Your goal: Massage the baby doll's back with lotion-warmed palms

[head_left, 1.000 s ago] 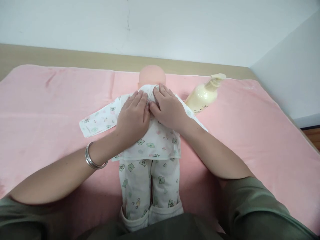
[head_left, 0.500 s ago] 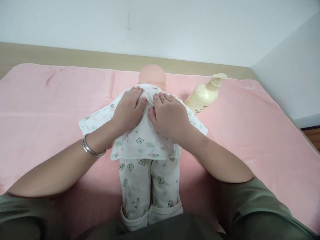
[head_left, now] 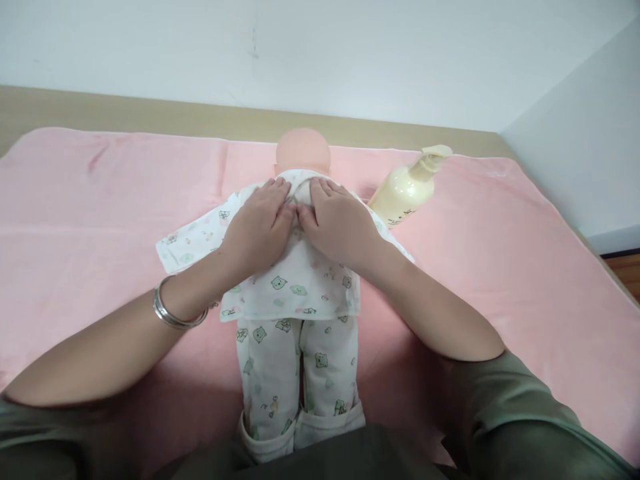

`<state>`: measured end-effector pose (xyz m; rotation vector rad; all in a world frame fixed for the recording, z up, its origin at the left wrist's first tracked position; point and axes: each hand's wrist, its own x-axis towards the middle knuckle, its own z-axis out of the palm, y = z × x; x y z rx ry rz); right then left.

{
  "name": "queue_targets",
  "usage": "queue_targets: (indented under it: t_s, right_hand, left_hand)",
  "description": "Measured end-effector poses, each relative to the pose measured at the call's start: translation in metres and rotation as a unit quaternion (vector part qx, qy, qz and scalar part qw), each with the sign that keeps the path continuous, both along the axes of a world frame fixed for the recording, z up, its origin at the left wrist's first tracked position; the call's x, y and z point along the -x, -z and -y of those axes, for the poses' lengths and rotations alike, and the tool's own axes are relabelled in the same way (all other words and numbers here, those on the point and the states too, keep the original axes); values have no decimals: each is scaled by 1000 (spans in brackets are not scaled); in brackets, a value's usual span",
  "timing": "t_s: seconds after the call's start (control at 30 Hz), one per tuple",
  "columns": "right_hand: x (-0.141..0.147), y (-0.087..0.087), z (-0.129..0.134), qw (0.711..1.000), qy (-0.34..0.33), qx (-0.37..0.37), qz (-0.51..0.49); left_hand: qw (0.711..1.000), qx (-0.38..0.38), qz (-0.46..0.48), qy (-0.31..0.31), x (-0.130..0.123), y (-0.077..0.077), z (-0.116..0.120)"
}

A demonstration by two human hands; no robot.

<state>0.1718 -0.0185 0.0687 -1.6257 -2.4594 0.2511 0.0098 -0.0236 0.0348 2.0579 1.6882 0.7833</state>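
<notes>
A baby doll (head_left: 303,151) lies face down, its bald head toward the wall. It wears a white printed shirt (head_left: 290,290) and matching printed trousers (head_left: 273,373). My left hand (head_left: 263,220) rests flat on the left side of its upper back, fingers stretched toward the head. On the right side of the upper back, my right hand (head_left: 343,223) lies the same way. Both thumbs nearly meet over the middle of the back. Between the hands the shirt cloth is creased. A silver bangle (head_left: 167,310) circles my left wrist.
Right of the doll a cream pump bottle (head_left: 404,193) leans or lies at a slant near its sleeve. Beneath everything spreads a pink mat (head_left: 500,267) on a wooden surface (head_left: 150,110). A white wall (head_left: 350,60) stands behind, with another wall at right.
My thumbs have come closer together over the upper back, and the cloth between them is more bunched. The bangle sits a little further down my left forearm. Doll and bottle stay in place.
</notes>
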Motion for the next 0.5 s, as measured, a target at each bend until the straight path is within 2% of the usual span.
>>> queue_targets:
  t_s: [0.13,0.23,0.33,0.5]
  right_hand:
    - [4,2,17,999,-36,-21,29]
    - [6,4,21,998,-42,-25,32]
    - [4,4,12,999,-38,-1,11]
    - [3,7,-7,998,13,38,-40]
  left_hand:
    - [1000,-5,22,2,7,6,-18]
    - [998,-33,43,-12,7,14,-22]
    - [997,-42,59,-33,4,19,-16]
    - [997,-63,38,-31,-8,18,6]
